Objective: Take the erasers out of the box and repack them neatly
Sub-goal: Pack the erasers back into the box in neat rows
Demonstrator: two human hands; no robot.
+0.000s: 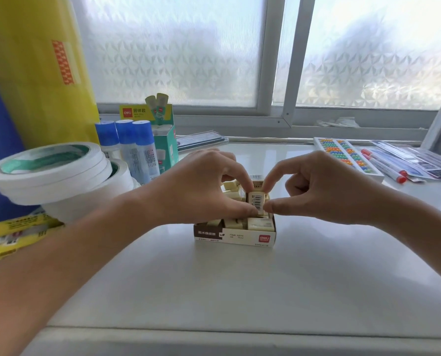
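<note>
A small brown-and-white eraser box (240, 237) stands open on the white table, with several cream erasers (259, 223) lying in it. One eraser with a barcode label (256, 200) stands upright above the box's right part. My left hand (201, 187) and my right hand (324, 187) both pinch this eraser between thumb and forefinger, from the left and the right. More loose erasers (229, 187) show behind my left hand, partly hidden.
Stacked white tape rolls (50, 173) and blue-capped glue bottles (132, 147) crowd the left. A green glue-stick box (163, 140) stands behind them. A bead abacus (342, 155) and red-tipped markers (386, 165) lie at the right. Frosted windows run along the back.
</note>
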